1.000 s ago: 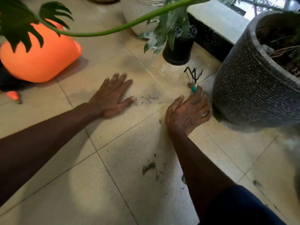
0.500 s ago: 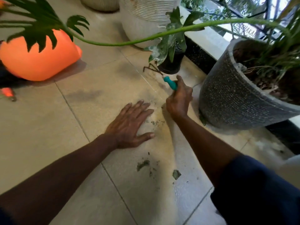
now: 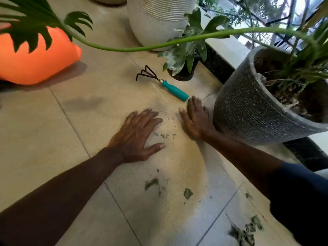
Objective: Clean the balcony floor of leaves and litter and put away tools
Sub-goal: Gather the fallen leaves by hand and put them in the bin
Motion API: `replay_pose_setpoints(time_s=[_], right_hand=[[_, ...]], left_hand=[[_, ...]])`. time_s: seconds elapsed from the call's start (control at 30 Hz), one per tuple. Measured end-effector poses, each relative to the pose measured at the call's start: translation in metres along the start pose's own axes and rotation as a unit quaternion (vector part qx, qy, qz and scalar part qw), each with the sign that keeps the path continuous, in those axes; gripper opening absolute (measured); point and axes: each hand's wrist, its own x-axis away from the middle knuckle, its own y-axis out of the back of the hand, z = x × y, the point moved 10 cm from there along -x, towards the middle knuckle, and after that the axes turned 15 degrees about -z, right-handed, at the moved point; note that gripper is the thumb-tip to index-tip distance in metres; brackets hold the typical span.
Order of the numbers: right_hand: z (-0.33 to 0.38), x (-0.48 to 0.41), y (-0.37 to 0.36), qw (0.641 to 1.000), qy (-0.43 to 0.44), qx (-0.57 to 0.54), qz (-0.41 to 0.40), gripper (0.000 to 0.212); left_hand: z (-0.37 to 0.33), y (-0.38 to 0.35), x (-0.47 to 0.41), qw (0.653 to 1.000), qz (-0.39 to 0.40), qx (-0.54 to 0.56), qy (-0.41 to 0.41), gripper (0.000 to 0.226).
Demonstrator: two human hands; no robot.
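Both hands lie spread and flat on the tiled floor [image 3: 53, 132], left hand [image 3: 138, 135] and right hand [image 3: 194, 119] flanking leaf crumbs [image 3: 164, 135]. A teal-handled hand rake [image 3: 165, 85] lies just beyond. A grey planter [image 3: 248, 110] crowds the right hand; more leaf litter [image 3: 245, 231] lies nearer.

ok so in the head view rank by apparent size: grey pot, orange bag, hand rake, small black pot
1. grey pot
2. orange bag, cut off by the frame
3. hand rake, small black pot: unranked, leaves hide the pot
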Motion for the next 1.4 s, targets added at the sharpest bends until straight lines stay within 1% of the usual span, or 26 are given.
replay_pose_setpoints(time_s=[0.07, 0.13, 0.17, 0.2, 0.23, 0.27, 0.3, 0.33, 0.4, 0.5, 0.6, 0.63, 0.67, 0.77, 0.8, 0.83, 0.9, 0.97, 1.03, 1.13, 1.2, 1.27, 1.3, 1.33, 1.37, 1.4], right_hand=[[0.024, 0.037, -0.002, 0.997, 0.068, -0.016, 0.028, 0.09], [0.055, 0.082, -0.002, 0.98, 0.18, -0.042, 0.068, 0.092], [0.062, 0.102, 0.002, 0.971, 0.22, -0.054, 0.077, 0.09], [0.062, 0.116, 0.008, 0.968, 0.236, -0.059, 0.062, 0.087], [0.053, 0.124, 0.018, 0.972, 0.226, -0.063, 0.023, 0.083], [0.039, 0.126, 0.031, 0.979, 0.193, -0.066, -0.032, 0.078], [0.02, 0.126, 0.043, 0.984, 0.145, -0.067, -0.078, 0.074], [-0.001, 0.126, 0.05, 0.988, 0.101, -0.061, -0.097, 0.072], [-0.029, 0.123, 0.048, 0.995, 0.066, -0.025, -0.076, 0.07], [-0.046, 0.118, 0.03, 0.996, 0.085, 0.007, -0.009, 0.082], [-0.046, 0.121, 0.019, 0.999, 0.024, -0.045, 0.008, 0.091], [-0.035, 0.125, 0.017, 0.998, 0.022, -0.063, 0.007, 0.093], [-0.016, 0.131, 0.015, 0.996, 0.051, -0.075, 0.008, 0.094], [0.054, 0.154, 0.01, 0.973, 0.198, -0.119, 0.02, 0.091], [0.068, 0.154, 0.013, 0.967, 0.214, -0.14, 0.009, 0.089], [0.076, 0.145, 0.018, 0.966, 0.208, -0.152, -0.009, 0.088], [0.08, 0.116, 0.021, 0.978, 0.158, -0.133, -0.029, 0.089], [0.08, 0.081, 0.009, 0.988, 0.122, -0.094, 0.01, 0.092], [0.089, 0.057, -0.007, 0.988, 0.14, -0.047, 0.046, 0.096], [0.114, 0.064, -0.018, 0.972, 0.226, -0.034, 0.053, 0.097], [0.127, 0.102, -0.016, 0.952, 0.289, -0.068, 0.072, 0.092], [0.125, 0.148, -0.008, 0.937, 0.318, -0.115, 0.083, 0.085], [0.116, 0.167, 0.003, 0.939, 0.304, -0.147, 0.057, 0.081], [0.103, 0.182, 0.017, 0.946, 0.268, -0.181, 0.006, 0.076], [0.085, 0.195, 0.031, 0.955, 0.205, -0.207, -0.052, 0.074], [0.061, 0.208, 0.039, 0.965, 0.115, -0.216, -0.093, 0.074]], left_hand=[[-0.001, 0.001, 0.0, 1.0, -0.001, 0.0, -0.001, 0.091], [-0.001, 0.003, 0.002, 1.0, -0.005, -0.008, -0.003, 0.09], [-0.001, 0.002, 0.003, 1.0, -0.006, -0.011, -0.004, 0.09], [0.0, 0.002, 0.003, 1.0, -0.008, -0.015, -0.003, 0.089], [-0.001, 0.002, 0.003, 1.0, -0.011, -0.018, -0.002, 0.089], [-0.001, 0.002, 0.003, 1.0, -0.016, -0.022, -0.003, 0.089], [-0.001, 0.002, 0.002, 1.0, -0.019, -0.025, -0.004, 0.089], [-0.001, 0.002, 0.003, 0.999, -0.019, -0.027, -0.005, 0.088], [0.0, 0.002, 0.003, 0.999, -0.02, -0.032, -0.001, 0.089], [-0.001, 0.004, 0.003, 0.999, -0.019, -0.036, 0.004, 0.09], [0.0, 0.004, 0.004, 0.999, -0.022, -0.036, 0.012, 0.088], [0.002, 0.005, 0.003, 0.999, -0.027, -0.039, 0.014, 0.087], [0.003, 0.005, 0.003, 0.998, -0.03, -0.044, 0.017, 0.086], [0.006, 0.01, 0.004, 0.997, -0.05, -0.051, 0.028, 0.083], [0.006, 0.012, 0.003, 0.996, -0.059, -0.049, 0.033, 0.081], [0.007, 0.014, 0.004, 0.996, -0.068, -0.046, 0.039, 0.079], [0.01, 0.017, 0.005, 0.994, -0.086, -0.035, 0.057, 0.074], [0.015, 0.023, 0.006, 0.99, -0.113, -0.024, 0.084, 0.07], [0.024, 0.032, 0.006, 0.981, -0.156, -0.01, 0.114, 0.066], [0.034, 0.041, 0.007, 0.97, -0.201, 0.009, 0.137, 0.062], [0.034, 0.039, 0.006, 0.973, -0.193, 0.021, 0.126, 0.063], [0.033, 0.033, 0.005, 0.978, -0.167, 0.027, 0.12, 0.068], [0.033, 0.029, 0.004, 0.982, -0.145, 0.023, 0.122, 0.072], [0.032, 0.022, 0.004, 0.986, -0.111, 0.012, 0.122, 0.077], [0.029, 0.013, 0.007, 0.992, -0.063, -0.01, 0.11, 0.082], [0.021, 0.004, 0.012, 0.996, -0.012, -0.037, 0.083, 0.087]])
